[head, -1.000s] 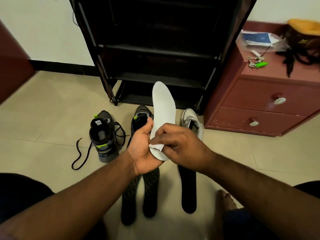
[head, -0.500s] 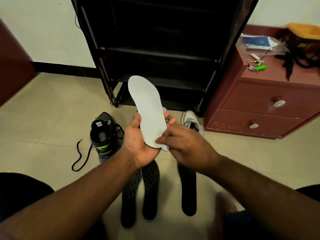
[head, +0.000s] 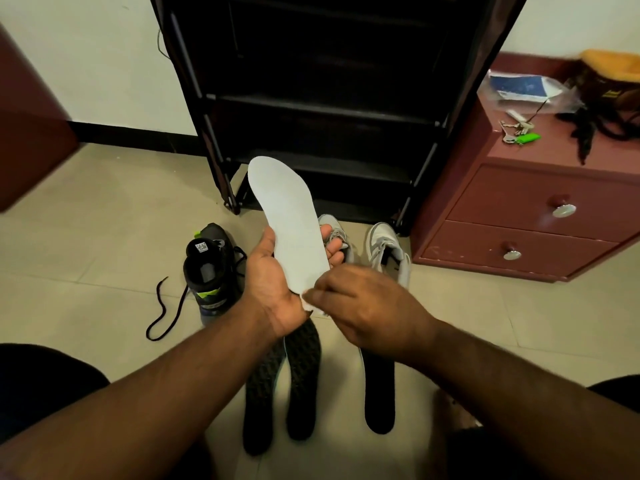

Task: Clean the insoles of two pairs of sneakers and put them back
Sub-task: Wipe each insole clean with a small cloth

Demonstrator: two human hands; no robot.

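So the left hand [head: 277, 289] has the white insole [head: 289, 226] lying across its palm, thumb on one edge and fingers curled up round the other, gripping it about the middle. The toe end sticks up and away, over the bottom of the black shoe rack [head: 329, 98]. The right hand [head: 363, 306] sits at the heel end, just below the left palm, fingers bunched and pinching a small white cloth [head: 311, 304] against the insole there. It's a bit blurry, so can't tell much about the cloth.

Down on the tiled floor [head: 86, 254] under the hands: two dark patterned insoles [head: 301, 386] side by side and a plain black insole [head: 379, 389] to their right. Black sneaker [head: 207, 271] with a loose lace sits left of the hands, white sneakers [head: 388, 251] just behind them, next to the red drawer unit [head: 519, 220].
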